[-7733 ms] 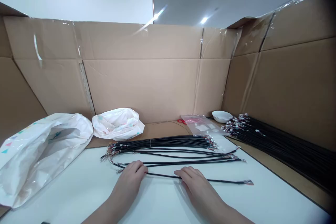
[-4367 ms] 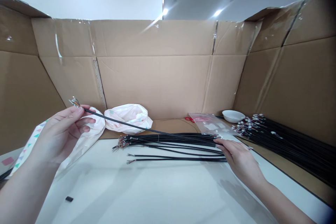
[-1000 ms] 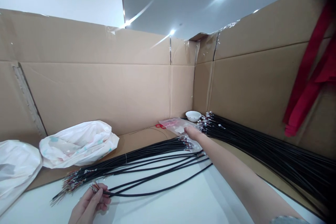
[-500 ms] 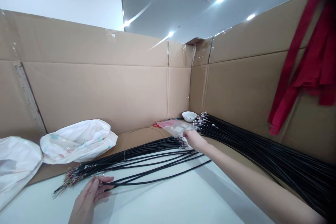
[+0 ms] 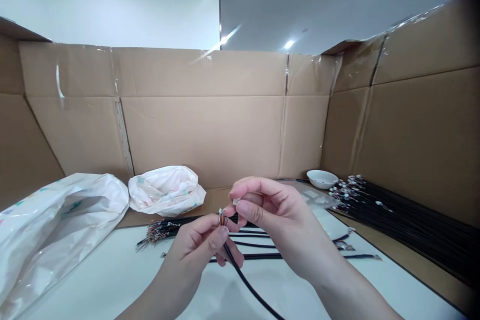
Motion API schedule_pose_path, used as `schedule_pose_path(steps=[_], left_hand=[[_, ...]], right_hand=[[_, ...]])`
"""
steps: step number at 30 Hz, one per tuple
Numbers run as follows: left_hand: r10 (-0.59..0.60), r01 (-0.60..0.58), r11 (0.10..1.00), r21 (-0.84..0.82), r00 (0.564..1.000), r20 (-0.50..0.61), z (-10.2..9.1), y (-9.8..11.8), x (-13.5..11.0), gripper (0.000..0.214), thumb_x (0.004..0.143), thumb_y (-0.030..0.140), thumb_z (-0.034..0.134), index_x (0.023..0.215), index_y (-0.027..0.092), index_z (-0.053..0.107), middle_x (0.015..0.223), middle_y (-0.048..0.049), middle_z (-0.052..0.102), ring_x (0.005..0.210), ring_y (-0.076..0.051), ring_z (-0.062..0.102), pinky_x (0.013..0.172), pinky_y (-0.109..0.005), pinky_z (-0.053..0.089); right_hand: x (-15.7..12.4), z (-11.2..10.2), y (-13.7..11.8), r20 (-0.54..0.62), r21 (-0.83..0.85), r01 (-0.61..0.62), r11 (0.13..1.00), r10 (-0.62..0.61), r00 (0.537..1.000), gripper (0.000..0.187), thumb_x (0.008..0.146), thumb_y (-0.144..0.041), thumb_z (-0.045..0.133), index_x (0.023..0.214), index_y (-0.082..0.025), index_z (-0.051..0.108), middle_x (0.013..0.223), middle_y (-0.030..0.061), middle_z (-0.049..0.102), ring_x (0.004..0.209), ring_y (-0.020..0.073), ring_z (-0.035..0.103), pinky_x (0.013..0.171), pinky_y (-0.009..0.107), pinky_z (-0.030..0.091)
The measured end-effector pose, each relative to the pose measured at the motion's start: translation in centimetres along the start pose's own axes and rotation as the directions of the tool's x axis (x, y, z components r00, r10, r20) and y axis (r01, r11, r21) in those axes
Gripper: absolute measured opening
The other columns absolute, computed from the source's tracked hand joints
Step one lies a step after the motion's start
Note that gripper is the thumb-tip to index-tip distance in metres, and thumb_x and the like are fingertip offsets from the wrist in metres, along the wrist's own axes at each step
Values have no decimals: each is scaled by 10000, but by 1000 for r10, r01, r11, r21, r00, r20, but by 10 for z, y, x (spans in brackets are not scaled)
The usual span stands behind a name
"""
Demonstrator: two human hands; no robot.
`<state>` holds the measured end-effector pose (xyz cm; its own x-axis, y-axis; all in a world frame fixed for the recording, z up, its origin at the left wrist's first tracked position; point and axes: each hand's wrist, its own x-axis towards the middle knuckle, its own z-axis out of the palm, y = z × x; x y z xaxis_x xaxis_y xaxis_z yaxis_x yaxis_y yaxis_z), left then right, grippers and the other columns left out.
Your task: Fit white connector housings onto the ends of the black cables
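Observation:
My left hand is closed on the end of a black cable, whose thin coloured wires with metal tips stick up between thumb and fingers. The cable runs down to the right, out of the picture. Close beside the wire tips, my right hand pinches a small white connector housing, partly hidden by the fingertips. Behind the hands, several black cables lie across the white table. A bundle of cables with loose wire ends lies to the left.
A clear plastic bag with small white pieces lies behind my right hand, near a white bowl. Many black cables with white connectors stretch along the right. Two white plastic bags stand left. Cardboard walls enclose the table.
My right hand has come back from the plastic bag, now with the small white housing. My left hand has lifted a cable end, and both hands meet mid-view. The view has turned left.

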<state>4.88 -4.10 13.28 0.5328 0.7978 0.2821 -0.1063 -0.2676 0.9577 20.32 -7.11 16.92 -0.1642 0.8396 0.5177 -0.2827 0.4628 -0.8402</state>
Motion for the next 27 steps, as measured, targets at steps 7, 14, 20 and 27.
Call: schedule_pose_path(steps=[7, 14, 20, 27], left_hand=[[54, -39, 971, 235, 997, -57, -21, 17, 16, 239, 780, 381, 632, 709, 169, 719, 748, -45, 680, 707, -147, 564, 629, -212, 441], [111, -99, 976, 196, 992, -52, -31, 50, 27, 149, 738, 307, 705, 774, 162, 700, 798, -32, 677, 743, -136, 593, 660, -210, 469], [52, -32, 968, 250, 996, -75, -31, 37, 18, 177, 731, 339, 722, 778, 174, 678, 745, -5, 671, 698, -118, 612, 639, -195, 481], [89, -75, 954, 290, 995, -36, -32, 43, 13, 177, 766, 362, 690, 813, 192, 694, 815, -13, 678, 786, -134, 616, 698, -205, 481]], right_hand=[[14, -7, 9, -28, 130, -70, 989, 74, 997, 91, 730, -210, 736, 799, -163, 700, 728, 13, 678, 615, 76, 592, 597, 187, 491], [25, 4, 6, -126, 118, 72, 990, -57, 990, 80, 722, -189, 748, 766, -169, 684, 776, 5, 702, 648, 69, 630, 655, 168, 514], [19, -5, 16, -120, 69, -6, 998, 15, 993, 137, 691, -215, 772, 809, -196, 705, 769, 10, 710, 714, 104, 655, 661, 188, 525], [21, -2, 19, -94, -1, 82, 997, -82, 992, 80, 710, -173, 746, 773, -214, 720, 761, -9, 721, 701, 83, 660, 679, 173, 529]])
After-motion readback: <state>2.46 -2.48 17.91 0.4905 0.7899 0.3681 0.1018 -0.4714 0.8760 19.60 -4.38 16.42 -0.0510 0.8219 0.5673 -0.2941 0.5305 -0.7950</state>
